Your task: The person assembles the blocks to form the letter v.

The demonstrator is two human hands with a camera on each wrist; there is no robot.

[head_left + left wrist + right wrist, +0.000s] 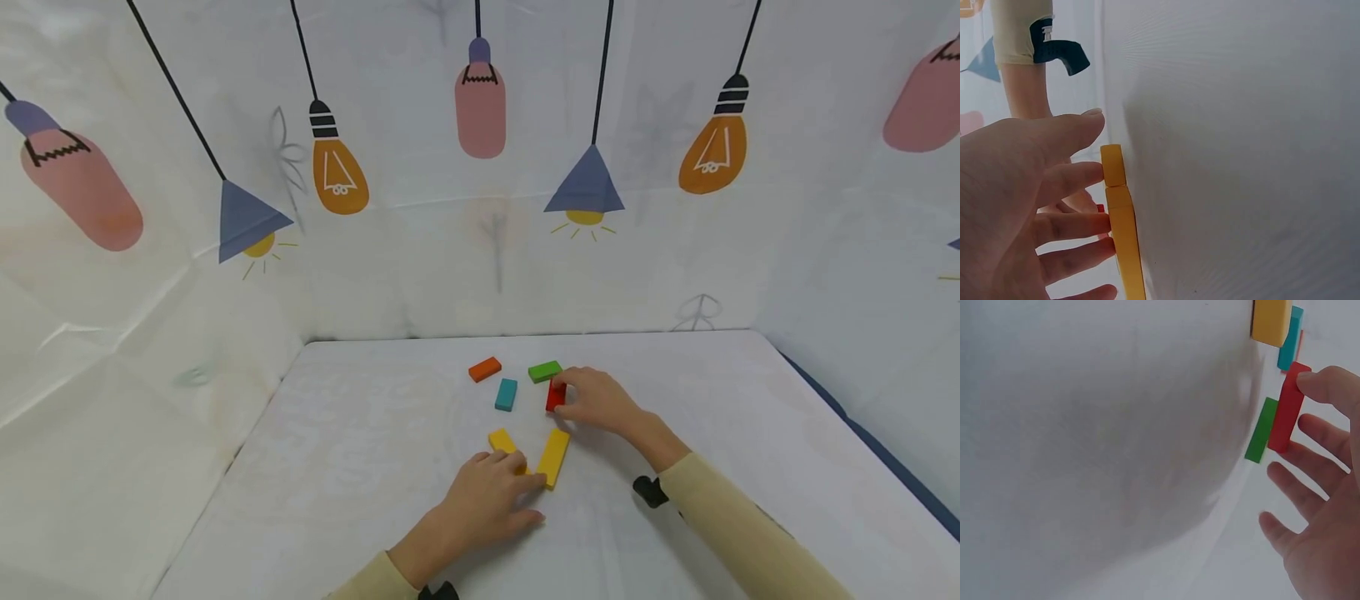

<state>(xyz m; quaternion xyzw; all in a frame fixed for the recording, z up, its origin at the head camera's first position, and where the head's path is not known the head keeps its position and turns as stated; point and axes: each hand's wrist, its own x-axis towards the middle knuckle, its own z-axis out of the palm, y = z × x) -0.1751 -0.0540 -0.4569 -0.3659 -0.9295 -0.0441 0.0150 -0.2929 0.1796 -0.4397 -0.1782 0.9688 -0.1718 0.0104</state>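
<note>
Two yellow blocks (554, 458) lie at an angle to each other near the middle of the white table. My left hand (483, 500) rests its fairly straight fingertips on them, the thumb held apart; in the left wrist view the blocks (1124, 231) meet end to end. Farther back, my right hand (603, 404) pinches a red block (1289, 409) by its two ends, between thumb and a fingertip, the other fingers spread. Right beside the red block lies a green block (544, 372). A teal block (506, 395) and an orange block (485, 369) sit to its left.
The white table (360, 467) runs back to a hanging sheet (420, 250) printed with lamps and bulbs. Black wrist straps (650, 492) show at the sleeves. A dark blue strip (862, 425) borders the table's right side.
</note>
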